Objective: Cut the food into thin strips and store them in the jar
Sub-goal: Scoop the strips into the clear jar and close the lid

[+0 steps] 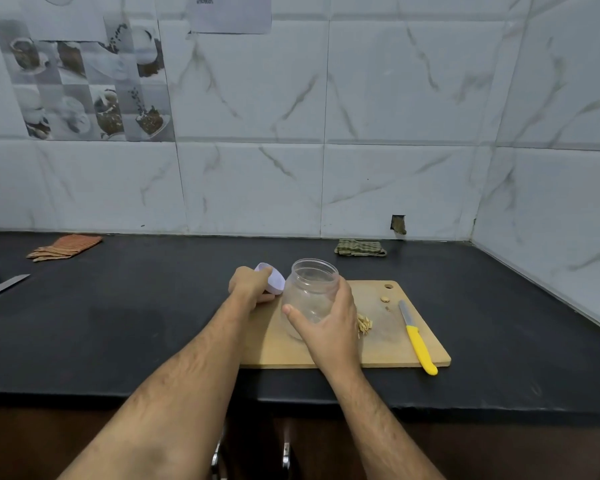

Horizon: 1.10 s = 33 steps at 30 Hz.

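While the right hand [329,320] grips the clear jar [310,289], the left hand [252,284] clutches its white lid [274,280]. Cut strips [364,323] lie on the board [378,348] beside a knife [417,337].

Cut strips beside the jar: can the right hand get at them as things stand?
Probably not yet: the right hand grips the open jar. The cut strips lie uncovered right beside it on the cutting board.

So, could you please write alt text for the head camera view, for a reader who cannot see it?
A person's right hand grips an open, empty clear jar over a wooden cutting board, while the left hand holds its white lid. Thin food strips and a yellow-handled knife lie on the board, on a black counter.
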### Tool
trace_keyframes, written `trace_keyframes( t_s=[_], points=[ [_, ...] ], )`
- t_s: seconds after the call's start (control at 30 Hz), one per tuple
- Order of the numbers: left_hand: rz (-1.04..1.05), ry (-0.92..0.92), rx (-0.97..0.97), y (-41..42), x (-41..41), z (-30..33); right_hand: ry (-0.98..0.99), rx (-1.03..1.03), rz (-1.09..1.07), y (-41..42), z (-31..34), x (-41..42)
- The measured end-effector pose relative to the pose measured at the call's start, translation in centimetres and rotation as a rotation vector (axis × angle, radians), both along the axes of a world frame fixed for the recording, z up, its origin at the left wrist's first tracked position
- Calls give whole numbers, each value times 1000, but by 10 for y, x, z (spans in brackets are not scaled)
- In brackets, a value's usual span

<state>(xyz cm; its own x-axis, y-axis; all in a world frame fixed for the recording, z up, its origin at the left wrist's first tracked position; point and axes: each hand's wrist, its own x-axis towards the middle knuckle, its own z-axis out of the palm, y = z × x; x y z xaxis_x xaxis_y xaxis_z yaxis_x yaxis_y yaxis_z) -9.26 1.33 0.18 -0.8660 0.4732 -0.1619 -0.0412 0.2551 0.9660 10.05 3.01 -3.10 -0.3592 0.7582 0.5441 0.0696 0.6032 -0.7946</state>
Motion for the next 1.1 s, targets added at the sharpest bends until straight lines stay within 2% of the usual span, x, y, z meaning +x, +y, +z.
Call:
trace_keyframes(
  t_s=[0.07,0.27,0.4,0.47,0.53,0.6,0.7,0.77,0.83,0.93,1.0,1.1],
  points=[
    [35,17,-31,1,-1,-1,-22,21,1,0,1,0],
    [29,281,-301,-9,2,3,-74,30,46,0,0,-2],
    [15,319,-326,-25,12,4,-95,35,69,-1,2,-2],
    [19,321,-244,-37,20,5,-114,39,70,-1,1,-2],
    [-32,212,20,-51,33,4,-131,16,79,0,2,-3],
    [-178,163,221,-67,59,3,-122,-20,89,1,2,-4],
    [-447,180,381,-84,97,2,-109,-6,128,3,3,-6],
    [-506,189,398,-85,100,-5,-141,-31,218,4,6,-4],
    [-507,276,311,-81,93,-12,-199,-136,351,7,10,0],
    [-369,370,200,-72,92,-13,-190,-270,475,12,18,3],
    [-245,397,248,-67,95,-13,-230,-242,434,19,31,7],
    [-116,377,282,-62,97,-16,-498,-90,96,49,55,21]
  ],
)
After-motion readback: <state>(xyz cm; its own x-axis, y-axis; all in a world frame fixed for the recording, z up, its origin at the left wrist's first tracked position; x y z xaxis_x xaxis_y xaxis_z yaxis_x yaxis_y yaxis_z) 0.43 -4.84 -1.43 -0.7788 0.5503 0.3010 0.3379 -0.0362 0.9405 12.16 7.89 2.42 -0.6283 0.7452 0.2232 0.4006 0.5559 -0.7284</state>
